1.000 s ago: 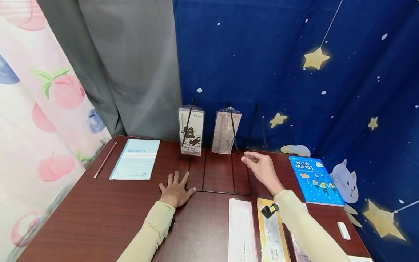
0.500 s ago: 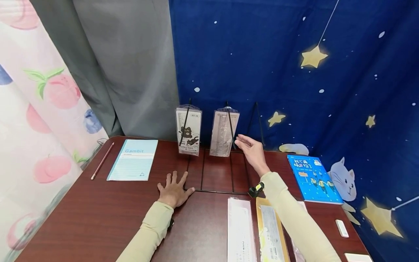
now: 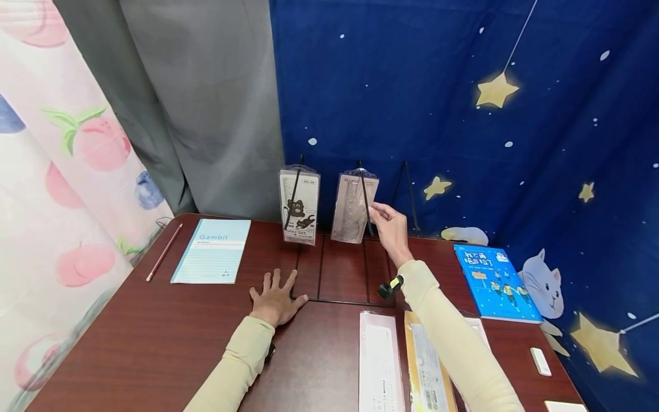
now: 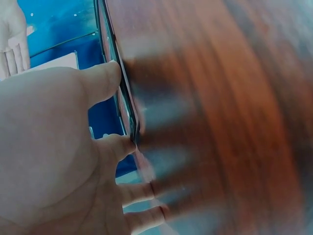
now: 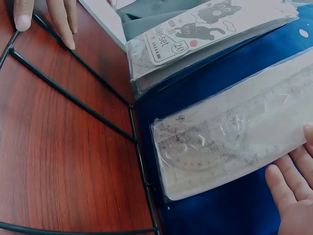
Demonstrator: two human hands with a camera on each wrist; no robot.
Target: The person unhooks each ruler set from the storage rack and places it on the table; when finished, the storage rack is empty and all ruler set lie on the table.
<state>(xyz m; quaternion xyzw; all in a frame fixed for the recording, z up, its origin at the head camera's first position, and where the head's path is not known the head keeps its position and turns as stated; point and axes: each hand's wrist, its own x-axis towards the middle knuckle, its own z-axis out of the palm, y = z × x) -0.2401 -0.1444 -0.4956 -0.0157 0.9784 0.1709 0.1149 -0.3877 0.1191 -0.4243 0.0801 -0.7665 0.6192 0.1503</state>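
A clear-packed ruler set (image 3: pixel 355 209) with a protractor hangs on the middle hook of a black wire rack (image 3: pixel 342 301). My right hand (image 3: pixel 391 229) pinches this pack by its right edge. The right wrist view shows the thumb in front of the pack (image 5: pixel 210 142) and fingers along its lower edge. On the left hook hangs another ruler set (image 3: pixel 300 207), its card printed with black cats. My left hand (image 3: pixel 274 298) rests palm down on the table, fingers spread, thumb and forefinger at the rack's front left corner. The left wrist view shows its palm (image 4: pixel 49 152) from below.
Left of the rack lie a notebook (image 3: pixel 212 252) and a pencil (image 3: pixel 165 252). Several flat packs, including a pink one (image 3: pixel 380 360) and a yellow one (image 3: pixel 429 366), lie in front. A blue book (image 3: pixel 496 283) and a white eraser (image 3: pixel 540 361) are on the right. Curtains (image 3: pixel 360 86) hang behind.
My right hand has moved up and left from beside the rack to the right edge of the middle ruler set and taken hold there. My left hand has stayed in place.
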